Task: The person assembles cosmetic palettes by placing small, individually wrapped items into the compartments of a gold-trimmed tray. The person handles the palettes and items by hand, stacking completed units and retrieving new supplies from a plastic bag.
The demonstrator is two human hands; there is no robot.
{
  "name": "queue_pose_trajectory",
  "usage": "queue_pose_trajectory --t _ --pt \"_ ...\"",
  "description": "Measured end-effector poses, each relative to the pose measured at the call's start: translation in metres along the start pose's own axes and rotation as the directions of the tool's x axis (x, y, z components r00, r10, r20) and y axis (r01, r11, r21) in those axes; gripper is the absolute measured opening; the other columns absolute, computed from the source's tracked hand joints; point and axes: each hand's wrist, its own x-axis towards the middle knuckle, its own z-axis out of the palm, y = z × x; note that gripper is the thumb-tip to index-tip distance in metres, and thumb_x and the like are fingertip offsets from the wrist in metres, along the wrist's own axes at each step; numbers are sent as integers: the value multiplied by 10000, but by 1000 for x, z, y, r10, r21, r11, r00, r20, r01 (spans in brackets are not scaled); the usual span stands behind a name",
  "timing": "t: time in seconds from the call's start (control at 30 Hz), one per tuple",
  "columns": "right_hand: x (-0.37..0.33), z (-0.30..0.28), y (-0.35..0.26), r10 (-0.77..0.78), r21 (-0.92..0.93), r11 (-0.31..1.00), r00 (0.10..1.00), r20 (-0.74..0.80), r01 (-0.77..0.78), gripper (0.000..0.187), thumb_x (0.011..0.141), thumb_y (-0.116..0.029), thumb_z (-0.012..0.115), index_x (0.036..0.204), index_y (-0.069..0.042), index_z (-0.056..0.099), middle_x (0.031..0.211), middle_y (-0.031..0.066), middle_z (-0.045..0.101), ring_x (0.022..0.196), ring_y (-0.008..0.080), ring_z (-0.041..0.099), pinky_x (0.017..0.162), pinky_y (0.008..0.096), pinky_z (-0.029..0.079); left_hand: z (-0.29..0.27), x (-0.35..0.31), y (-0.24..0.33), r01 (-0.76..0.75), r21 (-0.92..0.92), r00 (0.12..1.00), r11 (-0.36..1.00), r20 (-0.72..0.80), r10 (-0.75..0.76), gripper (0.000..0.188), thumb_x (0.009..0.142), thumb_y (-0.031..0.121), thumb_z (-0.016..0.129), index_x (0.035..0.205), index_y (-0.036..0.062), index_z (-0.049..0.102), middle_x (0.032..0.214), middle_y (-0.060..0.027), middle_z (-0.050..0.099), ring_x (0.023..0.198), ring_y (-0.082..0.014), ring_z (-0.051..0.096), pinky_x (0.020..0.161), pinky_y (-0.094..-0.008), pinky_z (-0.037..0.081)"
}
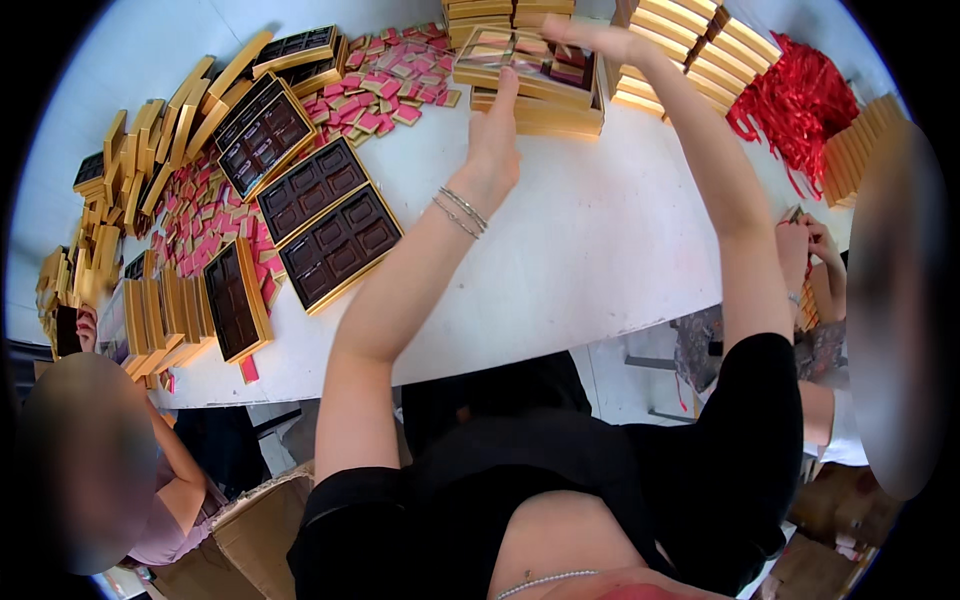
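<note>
A gold-edged box with a clear top (525,62) lies on a stack of gold boxes (545,118) at the far middle of the white table. My left hand (495,145) reaches to the box's near left edge, with one finger stretched up against the clear top; its other fingers are partly hidden. Over the far right corner of the same box, my right hand (595,40) lies with its fingers stretched out and slightly blurred. Dark compartments and some reddish pieces show through the clear top.
Open boxes with dark moulded trays (340,245) lie at left beside many small pink-and-gold wrapped pieces (395,85). Gold boxes (665,45) are stacked at far right, near red ribbon strands (800,95). Co-workers sit on both sides; one's hands (805,240) are at right.
</note>
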Motion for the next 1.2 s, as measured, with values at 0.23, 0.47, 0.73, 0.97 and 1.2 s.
queue_pose_trajectory --t 0.23,0.47,0.73,0.97,1.2 --pt "-10 9 33 296 503 758 906 302 -416 910 725 -819 495 1222 -63 601 1073 194 662 938 239 651 761 379 537 22 85 -27 -59 -141 954 988 -301 14 883 830 543 649 1364 -62 290 1354 -166 411 1253 -255 419 1035 -445 379" --pt "-120 42 -11 463 788 454 866 189 -415 851 819 -731 475 1322 -46 494 1249 145 575 1058 232 602 880 410 499 38 58 -17 183 -195 971 964 187 -147 413 889 328 558 1199 56 541 1128 -117 635 1054 -270 605 933 -422 475" --pt "-202 64 137 915 983 169 360 -183 68 526 916 -437 562 1254 -45 474 1256 145 522 1151 256 511 964 442 421 54 33 -5 294 -142 906 945 356 -228 424 918 314 532 1236 35 518 1163 -134 627 1043 -255 625 920 -415 498" --pt "-136 100 -18 644 995 -52 764 -30 83 473 1002 -417 378 1325 -84 474 1300 45 552 1254 192 451 1043 385 351 48 55 -17 230 -182 926 956 342 -157 421 923 306 529 1247 37 511 1192 -114 619 1064 -259 610 955 -410 473" --pt "-86 100 21 863 997 -12 505 -25 71 371 925 -373 525 1102 -48 540 1021 74 594 969 192 535 830 324 411 14 108 -10 -12 -180 898 984 431 90 613 987 562 290 1356 92 425 1343 -74 508 1243 -241 467 1053 -407 369"
